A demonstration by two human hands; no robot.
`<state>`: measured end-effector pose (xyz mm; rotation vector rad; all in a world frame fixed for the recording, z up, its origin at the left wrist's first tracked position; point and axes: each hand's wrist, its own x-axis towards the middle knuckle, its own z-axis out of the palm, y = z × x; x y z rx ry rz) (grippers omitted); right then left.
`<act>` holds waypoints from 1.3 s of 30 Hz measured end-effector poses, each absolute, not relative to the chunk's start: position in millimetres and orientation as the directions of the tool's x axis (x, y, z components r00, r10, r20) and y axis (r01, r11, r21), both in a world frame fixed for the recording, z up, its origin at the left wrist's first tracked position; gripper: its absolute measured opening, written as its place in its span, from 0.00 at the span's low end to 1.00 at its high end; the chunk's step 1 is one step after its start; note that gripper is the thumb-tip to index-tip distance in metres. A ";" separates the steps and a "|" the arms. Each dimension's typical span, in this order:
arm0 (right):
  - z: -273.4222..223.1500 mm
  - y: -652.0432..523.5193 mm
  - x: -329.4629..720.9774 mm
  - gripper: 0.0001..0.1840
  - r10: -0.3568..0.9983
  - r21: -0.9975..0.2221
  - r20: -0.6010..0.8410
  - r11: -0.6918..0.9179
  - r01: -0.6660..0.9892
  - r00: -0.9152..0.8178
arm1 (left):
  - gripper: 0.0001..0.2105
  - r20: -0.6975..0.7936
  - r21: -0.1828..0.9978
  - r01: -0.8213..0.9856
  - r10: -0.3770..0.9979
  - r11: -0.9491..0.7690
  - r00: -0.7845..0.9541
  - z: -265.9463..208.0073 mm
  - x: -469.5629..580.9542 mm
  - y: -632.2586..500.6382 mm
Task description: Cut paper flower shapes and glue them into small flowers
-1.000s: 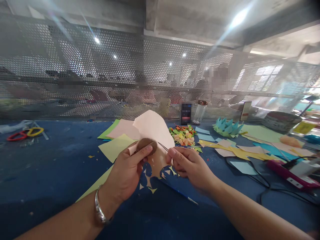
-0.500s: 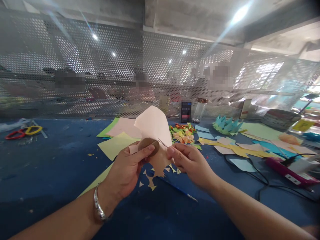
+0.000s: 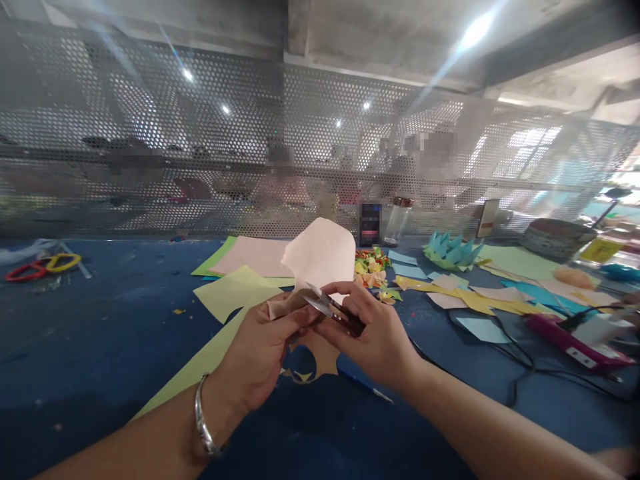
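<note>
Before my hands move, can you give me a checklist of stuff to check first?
1. Left hand has hold of the pale pink paper: ok.
2. Right hand has hold of the scissors: ok.
3. Scissor blades parted: ok.
4. Left thumb well away from the blades: not ok; it is close by, so be careful.
5. Paper lined up between the blades: cannot tell; the view doesn't show it clearly.
6. Table tidy below the hands: not ok; a cut scrap and a blue pen-like stick lie there.
</note>
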<state>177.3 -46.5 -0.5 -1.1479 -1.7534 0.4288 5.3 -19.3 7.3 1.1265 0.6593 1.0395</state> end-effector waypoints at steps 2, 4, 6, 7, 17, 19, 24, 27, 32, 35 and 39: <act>1.8 -48.0 177.5 0.18 0.856 -0.741 0.512 0.484 0.465 -0.075 | 0.07 0.073 0.934 -0.349 0.910 0.082 0.408 10.2 5.5 -18.9; 4.4 -48.7 178.6 0.16 0.884 -0.806 0.463 0.452 0.381 -0.069 | 0.07 0.072 0.920 -0.379 0.910 0.098 0.409 14.0 5.4 -18.0; 6.0 -47.7 180.7 0.16 0.910 -0.861 0.406 0.412 0.298 -0.088 | 0.07 0.069 0.909 -0.405 0.922 0.099 0.380 17.5 4.9 -16.9; 6.2 -46.7 181.9 0.17 0.920 -0.880 0.379 0.392 0.268 -0.100 | 0.07 0.067 0.907 -0.411 0.930 0.094 0.361 18.8 4.4 -16.3; 8.1 -42.8 184.7 0.27 0.974 -0.990 0.132 0.137 0.014 -0.185 | 0.11 0.115 0.921 -0.389 0.964 -0.013 0.241 18.4 0.6 -10.7; 9.4 -43.2 184.4 0.27 0.974 -0.993 0.113 0.114 -0.008 -0.194 | 0.12 0.112 0.922 -0.388 0.963 -0.009 0.245 19.5 0.8 -11.0; 12.1 -42.9 185.4 0.26 0.973 -0.997 0.079 0.073 -0.037 -0.218 | 0.12 0.102 0.921 -0.389 0.961 0.007 0.259 19.6 1.3 -11.5; 12.9 -43.0 187.8 0.26 0.970 -0.997 0.076 0.069 -0.040 -0.231 | 0.11 0.087 0.932 -0.360 0.944 0.035 0.317 16.5 0.1 -11.2; 12.2 -42.7 191.0 0.26 0.967 -0.997 0.081 0.078 -0.020 -0.242 | 0.13 0.028 0.947 -0.302 0.912 0.106 0.409 13.5 -2.2 -10.3; 11.5 -41.7 190.6 0.27 0.968 -0.997 0.074 0.077 0.002 -0.238 | 0.13 -0.011 0.946 -0.286 0.897 0.152 0.442 15.0 -1.5 -11.7; 10.5 -40.4 190.0 0.28 0.969 -0.997 0.061 0.068 0.021 -0.238 | 0.13 -0.037 0.933 -0.293 0.867 0.207 0.496 15.6 -0.4 -14.8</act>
